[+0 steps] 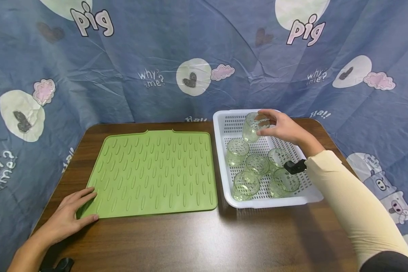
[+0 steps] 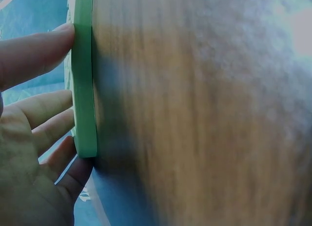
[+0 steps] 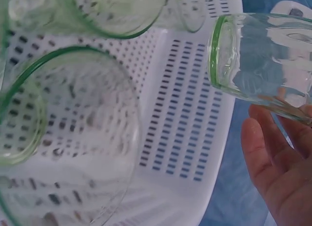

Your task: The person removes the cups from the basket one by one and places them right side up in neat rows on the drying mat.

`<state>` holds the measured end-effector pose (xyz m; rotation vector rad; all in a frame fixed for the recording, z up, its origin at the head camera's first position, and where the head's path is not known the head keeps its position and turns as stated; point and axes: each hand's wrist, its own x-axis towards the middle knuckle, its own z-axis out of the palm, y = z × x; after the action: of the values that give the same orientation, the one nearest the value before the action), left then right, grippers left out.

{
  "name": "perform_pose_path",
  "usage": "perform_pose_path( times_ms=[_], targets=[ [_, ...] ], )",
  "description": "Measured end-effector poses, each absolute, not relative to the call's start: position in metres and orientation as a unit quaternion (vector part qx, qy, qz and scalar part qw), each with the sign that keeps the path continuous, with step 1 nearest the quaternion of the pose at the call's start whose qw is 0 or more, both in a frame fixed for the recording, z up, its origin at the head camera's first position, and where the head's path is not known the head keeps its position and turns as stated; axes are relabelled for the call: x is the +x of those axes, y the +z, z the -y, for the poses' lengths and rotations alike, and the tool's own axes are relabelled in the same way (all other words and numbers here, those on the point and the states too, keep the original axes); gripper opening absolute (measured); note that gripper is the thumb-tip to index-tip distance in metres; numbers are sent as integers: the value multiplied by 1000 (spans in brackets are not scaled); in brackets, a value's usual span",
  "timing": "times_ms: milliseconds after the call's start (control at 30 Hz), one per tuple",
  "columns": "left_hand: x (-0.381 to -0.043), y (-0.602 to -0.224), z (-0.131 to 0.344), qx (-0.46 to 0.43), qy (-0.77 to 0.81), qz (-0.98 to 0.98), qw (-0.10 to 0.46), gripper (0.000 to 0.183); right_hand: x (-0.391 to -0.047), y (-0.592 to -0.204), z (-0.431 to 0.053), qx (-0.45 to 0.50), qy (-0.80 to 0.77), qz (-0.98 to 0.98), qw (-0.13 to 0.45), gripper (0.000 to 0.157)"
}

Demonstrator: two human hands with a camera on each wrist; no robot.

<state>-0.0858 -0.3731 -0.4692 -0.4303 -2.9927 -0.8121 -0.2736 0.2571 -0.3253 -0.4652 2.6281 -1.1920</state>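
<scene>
My right hand (image 1: 281, 127) grips a clear, green-tinted drinking glass (image 1: 252, 127) by its upper part, over the far side of a white perforated plastic basket (image 1: 219, 158). Seen from the right wrist, that glass (image 3: 263, 55) has a thick green base, and its rim end runs out of frame. Several similar glasses, such as one at the left (image 1: 237, 151) and one at the near right (image 1: 285, 181), stand in the basket. My left hand (image 1: 66, 219) rests at the near left corner of a green ridged mat (image 1: 156, 170), fingers spread and thumb at its near edge.
Mat and basket lie side by side on a brown wooden table (image 1: 204, 238). A blue printed cloth (image 1: 163, 53) hangs close behind the table and along both sides. The basket's raised walls surround the glasses, which stand close together.
</scene>
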Motion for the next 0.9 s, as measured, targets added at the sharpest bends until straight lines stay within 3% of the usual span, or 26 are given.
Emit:
perform_pose_path(
  times_ms=[900],
  targets=[
    [-87,-473,376,-141,-268,953,13,71,-304,-294,-193,-141,-463,-870,88,79]
  ],
)
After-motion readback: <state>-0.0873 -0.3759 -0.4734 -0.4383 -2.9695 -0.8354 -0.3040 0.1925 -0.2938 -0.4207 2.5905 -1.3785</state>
